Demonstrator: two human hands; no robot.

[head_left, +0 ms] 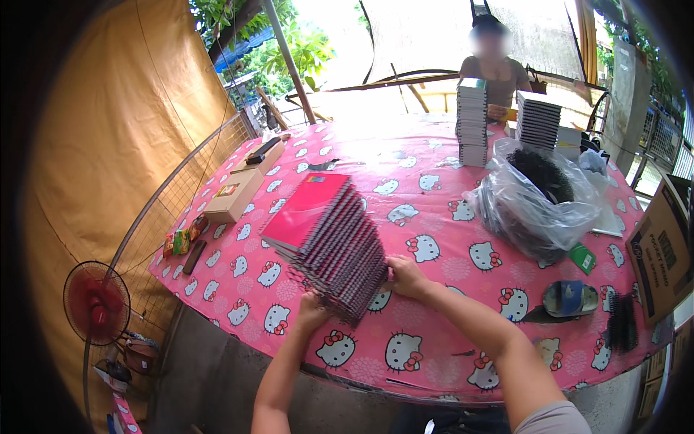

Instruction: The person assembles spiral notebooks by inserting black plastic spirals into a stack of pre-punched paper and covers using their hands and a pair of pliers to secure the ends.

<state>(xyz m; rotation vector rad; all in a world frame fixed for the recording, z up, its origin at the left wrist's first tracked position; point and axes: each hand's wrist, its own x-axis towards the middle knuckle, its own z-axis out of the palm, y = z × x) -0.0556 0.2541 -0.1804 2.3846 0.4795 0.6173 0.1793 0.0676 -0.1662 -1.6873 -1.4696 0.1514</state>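
Note:
A tall stack of spiral notebooks (329, 246) with a red top cover stands in front of me, leaning a little, with its coil-bound edges toward my right. My left hand (312, 311) grips the stack low at its near corner. Low on the right side, my right hand (403, 276) holds the same stack, its fingers pressed against the coils. Some fingertips of both hands are hidden behind the notebooks. I cannot tell whether the bottom of the stack rests on the table or is slightly raised.
A pink patterned cloth covers the table (441, 340). Beyond lie a clear plastic bag (535, 202) of black coils and two notebook stacks (472, 123), near a seated person (499, 72). At right are a sandal (570, 298) and a cardboard box (661, 249); at left, small boxes (235, 195) and a fan (97, 304).

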